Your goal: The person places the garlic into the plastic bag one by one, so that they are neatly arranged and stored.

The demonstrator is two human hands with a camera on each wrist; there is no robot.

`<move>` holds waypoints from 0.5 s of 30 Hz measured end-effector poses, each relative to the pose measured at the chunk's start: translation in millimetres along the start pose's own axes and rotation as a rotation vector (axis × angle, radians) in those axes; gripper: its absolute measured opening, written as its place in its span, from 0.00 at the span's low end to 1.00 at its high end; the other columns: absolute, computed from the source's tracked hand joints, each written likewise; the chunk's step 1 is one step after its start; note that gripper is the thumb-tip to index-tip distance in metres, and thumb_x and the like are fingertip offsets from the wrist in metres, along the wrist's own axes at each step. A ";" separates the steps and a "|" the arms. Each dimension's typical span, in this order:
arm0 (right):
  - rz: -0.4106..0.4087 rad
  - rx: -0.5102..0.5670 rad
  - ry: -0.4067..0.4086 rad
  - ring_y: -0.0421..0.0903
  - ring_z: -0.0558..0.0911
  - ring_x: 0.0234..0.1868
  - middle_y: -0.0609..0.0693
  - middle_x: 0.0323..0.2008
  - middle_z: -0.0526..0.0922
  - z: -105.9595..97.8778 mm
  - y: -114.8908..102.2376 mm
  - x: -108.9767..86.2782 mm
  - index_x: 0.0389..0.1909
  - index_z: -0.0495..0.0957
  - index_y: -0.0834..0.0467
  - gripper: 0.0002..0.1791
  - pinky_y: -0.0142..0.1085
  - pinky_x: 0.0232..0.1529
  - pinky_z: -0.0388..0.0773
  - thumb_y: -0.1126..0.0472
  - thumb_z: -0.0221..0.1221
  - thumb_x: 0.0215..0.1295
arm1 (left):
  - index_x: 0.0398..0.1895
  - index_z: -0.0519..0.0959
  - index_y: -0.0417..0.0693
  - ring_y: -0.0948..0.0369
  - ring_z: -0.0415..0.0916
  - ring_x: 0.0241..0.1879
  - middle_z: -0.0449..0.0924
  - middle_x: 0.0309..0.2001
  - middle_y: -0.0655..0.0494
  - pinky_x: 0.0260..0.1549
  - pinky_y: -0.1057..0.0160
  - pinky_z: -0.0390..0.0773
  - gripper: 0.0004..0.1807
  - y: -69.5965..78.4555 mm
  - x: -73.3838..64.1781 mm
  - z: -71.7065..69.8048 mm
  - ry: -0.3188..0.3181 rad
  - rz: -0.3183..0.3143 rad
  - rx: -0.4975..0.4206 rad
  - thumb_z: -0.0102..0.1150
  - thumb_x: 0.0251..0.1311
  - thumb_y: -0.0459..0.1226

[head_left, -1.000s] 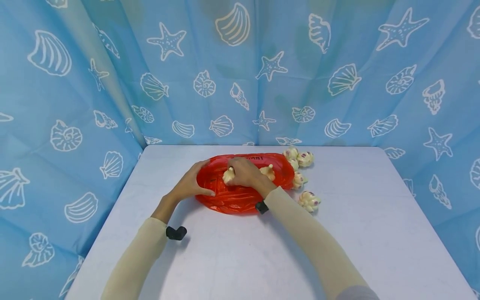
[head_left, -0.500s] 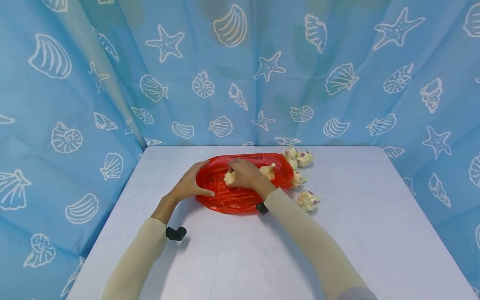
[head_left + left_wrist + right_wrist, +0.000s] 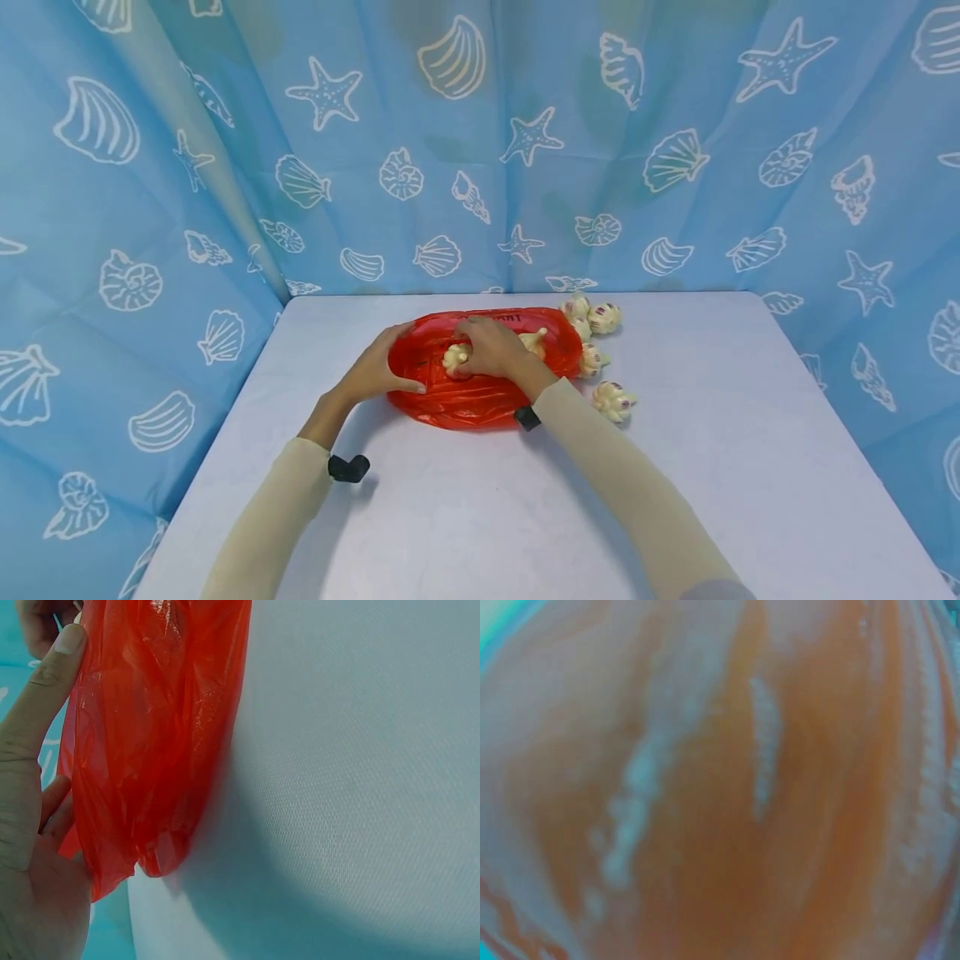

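Observation:
A red plastic bag [image 3: 480, 408] lies on the white table with its mouth spread upward. My left hand [image 3: 378, 367] holds the bag's left end, thumb on the near side and fingers on the far side. In the left wrist view, the left hand's straight thumb [image 3: 49, 686] lies along the bag's edge. Over the bag's mouth my right hand [image 3: 491, 346] grips a pale garlic bulb [image 3: 454, 358]. Another garlic bulb [image 3: 534, 342] shows partly behind the right hand. Blurred red plastic [image 3: 727, 825] fills the right wrist view.
Several purple-marked garlic bulbs [image 3: 604, 318] lie against and near the bag's right end; one bulb [image 3: 613, 402] sits apart, nearer the front. A blue shell-patterned curtain [image 3: 397, 225] stands behind and beside the white table [image 3: 712, 433].
The right hand has shifted very slightly, and more of the gripped garlic bulb shows now. The left hand stays at the bag's end. The head view has turned a little.

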State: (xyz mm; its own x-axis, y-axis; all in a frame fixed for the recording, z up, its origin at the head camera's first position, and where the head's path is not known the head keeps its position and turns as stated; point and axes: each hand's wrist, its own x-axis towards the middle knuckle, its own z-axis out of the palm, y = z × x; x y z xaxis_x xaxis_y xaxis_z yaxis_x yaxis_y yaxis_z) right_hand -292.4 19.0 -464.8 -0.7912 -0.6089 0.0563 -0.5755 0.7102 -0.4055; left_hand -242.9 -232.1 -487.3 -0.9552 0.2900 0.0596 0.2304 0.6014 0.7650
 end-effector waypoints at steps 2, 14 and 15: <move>-0.021 0.010 0.018 0.47 0.75 0.53 0.48 0.52 0.79 -2.8 1.0 -1.3 0.57 0.75 0.54 0.35 0.46 0.54 0.77 0.44 0.73 0.50 | 0.74 0.56 0.56 0.50 0.60 0.67 0.61 0.70 0.50 0.52 0.44 0.77 0.59 -1.0 0.2 0.2 0.002 0.002 -0.003 0.81 0.37 0.47; -0.066 0.115 0.128 0.52 0.77 0.53 0.52 0.53 0.80 -36.2 8.8 -17.7 0.56 0.77 0.55 0.34 0.47 0.53 0.78 0.45 0.74 0.48 | 0.74 0.56 0.56 0.50 0.60 0.67 0.61 0.70 0.50 0.50 0.44 0.78 0.58 -2.1 -0.1 2.3 0.011 0.010 0.004 0.81 0.37 0.46; -0.070 0.115 0.142 0.53 0.78 0.53 0.53 0.53 0.80 -39.4 10.3 -19.4 0.55 0.77 0.55 0.34 0.46 0.52 0.78 0.44 0.73 0.49 | 0.74 0.57 0.56 0.50 0.61 0.67 0.62 0.69 0.50 0.50 0.45 0.78 0.58 -1.4 -0.1 2.5 0.012 0.007 0.004 0.81 0.37 0.46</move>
State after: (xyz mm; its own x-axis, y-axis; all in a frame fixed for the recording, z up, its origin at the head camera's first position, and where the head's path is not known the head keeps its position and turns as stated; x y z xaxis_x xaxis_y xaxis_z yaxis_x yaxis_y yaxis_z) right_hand -291.2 52.0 -434.2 -0.7759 -0.5939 0.2128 -0.6092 0.6177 -0.4973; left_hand -242.7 -231.1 -489.9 -0.9556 0.2855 0.0730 0.2381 0.6022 0.7620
